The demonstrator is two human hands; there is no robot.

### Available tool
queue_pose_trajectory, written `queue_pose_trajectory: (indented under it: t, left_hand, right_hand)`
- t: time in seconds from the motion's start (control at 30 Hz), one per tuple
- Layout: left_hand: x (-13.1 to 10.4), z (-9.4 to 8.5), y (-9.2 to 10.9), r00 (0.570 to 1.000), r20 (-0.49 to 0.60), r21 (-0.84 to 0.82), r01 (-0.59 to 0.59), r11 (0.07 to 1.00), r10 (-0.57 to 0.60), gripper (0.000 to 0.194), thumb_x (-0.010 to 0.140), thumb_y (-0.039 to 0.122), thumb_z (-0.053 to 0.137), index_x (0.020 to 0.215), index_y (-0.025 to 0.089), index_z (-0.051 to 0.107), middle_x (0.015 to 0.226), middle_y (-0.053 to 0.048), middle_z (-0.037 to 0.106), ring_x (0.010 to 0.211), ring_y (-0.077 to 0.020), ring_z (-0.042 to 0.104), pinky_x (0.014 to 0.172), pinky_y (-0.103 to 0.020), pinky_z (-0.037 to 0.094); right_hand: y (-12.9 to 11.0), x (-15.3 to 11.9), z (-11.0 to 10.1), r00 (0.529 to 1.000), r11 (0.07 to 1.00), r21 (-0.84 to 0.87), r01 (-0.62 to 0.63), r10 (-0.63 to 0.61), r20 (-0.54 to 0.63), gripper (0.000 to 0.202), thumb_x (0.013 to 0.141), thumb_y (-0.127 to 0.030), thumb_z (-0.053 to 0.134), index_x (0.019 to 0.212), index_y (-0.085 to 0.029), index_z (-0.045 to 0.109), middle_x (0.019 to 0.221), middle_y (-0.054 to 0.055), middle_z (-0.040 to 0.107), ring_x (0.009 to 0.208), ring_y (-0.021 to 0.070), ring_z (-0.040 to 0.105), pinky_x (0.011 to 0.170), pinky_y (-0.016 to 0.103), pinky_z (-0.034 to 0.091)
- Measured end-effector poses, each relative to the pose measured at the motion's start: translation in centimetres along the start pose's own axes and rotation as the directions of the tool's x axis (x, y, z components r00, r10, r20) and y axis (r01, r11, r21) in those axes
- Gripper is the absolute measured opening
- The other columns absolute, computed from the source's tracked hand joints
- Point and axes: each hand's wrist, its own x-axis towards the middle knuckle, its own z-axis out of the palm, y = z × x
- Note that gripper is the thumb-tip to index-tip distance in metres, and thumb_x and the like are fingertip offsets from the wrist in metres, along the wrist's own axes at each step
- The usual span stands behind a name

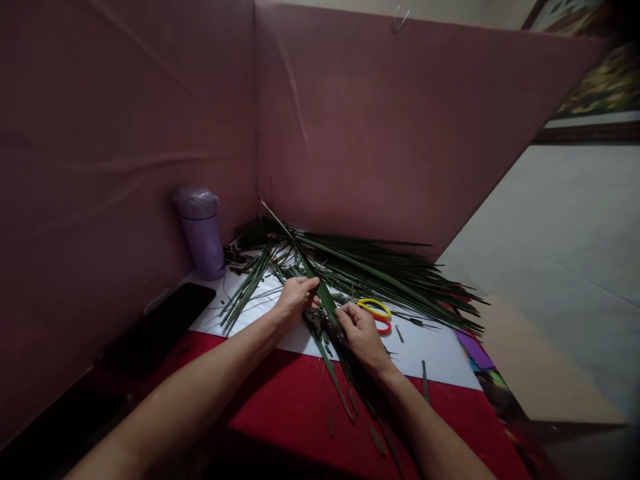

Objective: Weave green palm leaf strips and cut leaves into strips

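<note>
A long green leaf point(325, 297) runs slantwise between my hands over the table. My left hand point(299, 297) pinches its left edge between thumb and fingers. Lower down on the right, my right hand point(361, 332) has its fingers closed on the same leaf. Yellow and red scissor handles point(375, 308) lie just beside my right hand; the blades are hidden. Behind the hands a big pile of long, narrow green leaves point(400, 270) spreads to the right. Shorter strips point(250, 287) lie in a bunch to the left.
A purple tumbler point(204, 237) stands at the back left, near a flat black object point(175, 320). White paper point(430, 353) lies over a red cloth point(285, 400), with leaf scraps scattered on both. Pink panels point(350, 133) enclose the back and left.
</note>
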Motion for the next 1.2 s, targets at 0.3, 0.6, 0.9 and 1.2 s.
queue_pose_trajectory:
  t: [0.3, 0.6, 0.9, 1.2]
  left_hand:
    - [2.0, -2.4, 1.8, 0.975, -0.196, -0.097, -0.123, 0.988, 0.102, 0.015, 0.064, 0.020, 0.065, 0.061, 0.013, 0.052, 0.044, 0.002, 0.050, 0.035, -0.0077, 0.046, 0.035, -0.019, 0.032]
    - [3.4, -4.8, 3.4, 0.925, -0.357, -0.154, -0.195, 0.969, 0.129, 0.018, 0.061, 0.017, 0.064, 0.055, 0.014, 0.048, 0.041, 0.004, 0.047, 0.031, -0.0063, 0.042, 0.032, -0.018, 0.027]
    - [4.0, -5.6, 3.6, 0.889, -0.439, -0.188, -0.231, 0.955, 0.129, 0.020, 0.059, 0.016, 0.064, 0.052, 0.015, 0.045, 0.039, 0.005, 0.045, 0.030, -0.0062, 0.039, 0.032, -0.019, 0.026]
    - [4.3, -6.6, 4.4, 0.846, -0.522, -0.242, -0.274, 0.931, 0.113, 0.021, 0.060, 0.014, 0.062, 0.053, 0.016, 0.042, 0.039, 0.007, 0.043, 0.030, -0.0045, 0.036, 0.033, -0.019, 0.025]
  right_hand:
    - [-0.3, -0.3, 0.2, 0.997, 0.997, 0.071, -0.036, 0.031, 0.066, 0.031, 0.081, -0.042, 0.051, 0.064, -0.019, 0.042, 0.057, -0.006, 0.036, 0.049, 0.0077, 0.033, 0.043, 0.020, 0.026]
    - [-1.1, -0.6, 0.1, 0.954, 0.928, 0.283, -0.244, 0.177, 0.243, 0.034, 0.077, -0.047, 0.056, 0.066, -0.021, 0.038, 0.046, -0.010, 0.033, 0.035, 0.0039, 0.025, 0.033, 0.016, 0.016]
    - [-0.8, -0.5, 0.0, 0.936, 0.891, 0.344, -0.295, 0.198, 0.290, 0.035, 0.076, -0.044, 0.060, 0.066, -0.020, 0.036, 0.047, -0.011, 0.031, 0.034, 0.0021, 0.026, 0.032, 0.014, 0.016]
    - [-1.7, -0.5, -0.7, 0.922, 0.906, 0.290, -0.309, 0.211, 0.324, 0.035, 0.075, -0.045, 0.059, 0.065, -0.020, 0.037, 0.047, -0.010, 0.031, 0.035, 0.0023, 0.026, 0.032, 0.014, 0.015]
